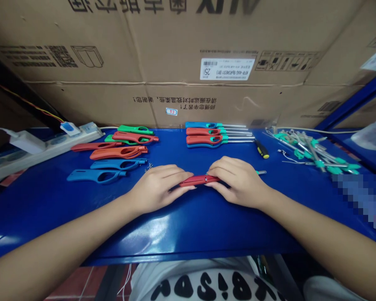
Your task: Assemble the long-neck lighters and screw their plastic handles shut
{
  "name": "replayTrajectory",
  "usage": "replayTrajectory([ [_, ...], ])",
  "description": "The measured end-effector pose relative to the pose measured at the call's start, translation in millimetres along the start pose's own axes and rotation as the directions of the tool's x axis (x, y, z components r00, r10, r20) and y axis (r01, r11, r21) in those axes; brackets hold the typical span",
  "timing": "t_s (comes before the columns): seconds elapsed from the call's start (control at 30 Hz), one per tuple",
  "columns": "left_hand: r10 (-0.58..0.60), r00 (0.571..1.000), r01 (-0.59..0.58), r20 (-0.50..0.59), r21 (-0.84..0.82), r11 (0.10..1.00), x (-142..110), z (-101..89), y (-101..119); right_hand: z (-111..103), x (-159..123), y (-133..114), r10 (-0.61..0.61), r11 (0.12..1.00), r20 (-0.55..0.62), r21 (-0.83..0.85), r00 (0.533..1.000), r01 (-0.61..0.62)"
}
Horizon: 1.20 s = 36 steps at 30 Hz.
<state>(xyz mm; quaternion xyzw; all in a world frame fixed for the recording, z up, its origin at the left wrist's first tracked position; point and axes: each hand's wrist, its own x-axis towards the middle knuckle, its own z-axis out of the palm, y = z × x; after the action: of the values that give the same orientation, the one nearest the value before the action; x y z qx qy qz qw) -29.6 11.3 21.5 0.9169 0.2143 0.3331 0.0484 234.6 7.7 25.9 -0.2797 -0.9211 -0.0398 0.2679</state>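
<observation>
Nearest, a lettered shirt point(188, 271) shows below the front edge of the blue bench point(181, 238), on the near side of the red handle point(195, 180). That handle is held over the middle of the bench: the left hand point(158, 187) pinches one end between thumb and fingers, and the right hand point(238, 180) closes the same way on the other. A metal tip point(262, 172) pokes out past the right hand — probably the shaft of the same piece. A dark seam runs along the red handle; whether it is fully shut I cannot tell.

Left of and beyond the red handle lie loose handle shells point(111, 153) in blue, orange, red and green, with no shafts showing. Right of it and farther off sits a tangled pile of shafts point(335, 170) with green collars. Straight beyond it, four lighters point(203, 139) lie in a row beside a screwdriver point(262, 149).

By my reading, those four are joined, the held one is partway — and the shells and pile remain unpaired. Beyond everything stands a carton point(169, 50).
</observation>
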Motion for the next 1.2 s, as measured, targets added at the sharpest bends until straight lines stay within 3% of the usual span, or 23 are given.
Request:
replayTrajectory([
  [0.27,0.003,1.0,-0.003,-0.007,0.036,0.999,1,2.4,0,3,-2,-5,0.026,0.997,-0.027,-0.066,0.999,-0.028],
  [0.43,0.01,0.997,-0.012,-0.072,-0.022,1.0,2,-0.9,-3,1,-1,-4,0.023,0.997,-0.051,-0.068,0.998,-0.026],
  [0.63,0.038,0.999,-0.039,-0.023,-0.049,0.998,2,-6.0,-5,0,-2,-3,0.027,0.998,-0.055,-0.06,0.998,-0.03],
  [0.9,0.064,0.996,-0.067,-0.054,-0.057,0.996,3,-6.1,-2,0,-3,-4,0.021,0.998,-0.038,-0.059,0.999,-0.023],
  [1.2,-0.005,0.993,-0.003,-0.115,-0.069,0.998,4,-12.3,-5,-10,0,5,0.128,0.991,-0.009,-0.024,0.992,-0.128],
])
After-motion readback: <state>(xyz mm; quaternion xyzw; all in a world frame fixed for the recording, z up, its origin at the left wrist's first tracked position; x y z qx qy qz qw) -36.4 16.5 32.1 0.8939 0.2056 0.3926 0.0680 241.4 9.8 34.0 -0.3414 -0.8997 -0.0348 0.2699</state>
